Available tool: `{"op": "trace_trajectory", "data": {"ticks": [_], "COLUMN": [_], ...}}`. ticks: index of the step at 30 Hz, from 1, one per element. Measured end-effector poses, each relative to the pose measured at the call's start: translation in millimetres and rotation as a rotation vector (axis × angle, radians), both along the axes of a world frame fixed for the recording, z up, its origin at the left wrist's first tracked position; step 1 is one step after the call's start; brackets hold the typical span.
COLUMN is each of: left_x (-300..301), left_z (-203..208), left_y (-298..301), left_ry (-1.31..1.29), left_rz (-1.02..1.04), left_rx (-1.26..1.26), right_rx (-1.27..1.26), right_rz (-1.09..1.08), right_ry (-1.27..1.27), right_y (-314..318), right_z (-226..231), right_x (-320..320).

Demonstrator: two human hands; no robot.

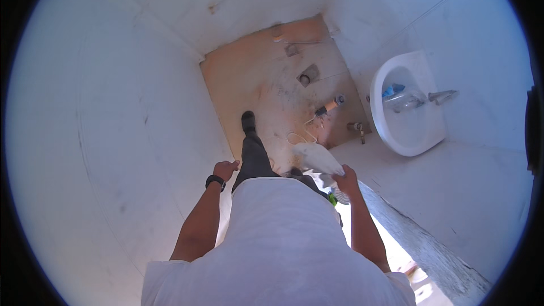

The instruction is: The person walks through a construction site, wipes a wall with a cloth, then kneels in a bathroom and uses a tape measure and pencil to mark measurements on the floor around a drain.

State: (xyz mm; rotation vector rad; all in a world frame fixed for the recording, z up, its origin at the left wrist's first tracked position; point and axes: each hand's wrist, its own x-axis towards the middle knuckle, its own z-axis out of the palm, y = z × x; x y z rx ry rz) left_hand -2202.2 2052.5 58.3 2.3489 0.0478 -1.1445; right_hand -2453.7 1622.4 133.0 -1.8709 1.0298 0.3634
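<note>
In a narrow white-tiled washroom, the stained orange floor runs ahead, a white basin on the right wall. The right hand grips a white cloth that juts up and left from its fingers; the left hand hangs loosely curled, empty, watch at the wrist.

Head camera looks steeply down at bathroom floor

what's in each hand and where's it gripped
The right hand grips a white cloth by its near end. The left hand is loosely curled, holding nothing.
</note>
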Motion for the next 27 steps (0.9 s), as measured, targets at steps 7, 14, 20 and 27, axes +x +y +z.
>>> {"op": "trace_trajectory", "data": {"ticks": [7,14,20,27], "left_x": [211.6,351.5,401.4,476.1], "left_z": [-33.4,9.3,32.2,107.5], "left_y": [-26.1,-44.5,-109.5,-178.2], "left_ry": [0.035,0.161,0.089,0.536], "left_rz": [-0.096,-0.484,-0.866,-0.926], "left_rx": [-0.005,0.092,0.127,0.027], "right_rx": [-0.363,-0.136,0.107,0.073], "right_rz": [-0.33,-0.601,-0.76,-0.316], "right_ry": [0.256,0.209,0.308,0.403], "right_y": [-5.4,29.9,21.8,-24.6], "right_z": [-75.0,-54.3,-55.5,-41.9], "right_x": [40.7,84.1,135.8,205.6]}}
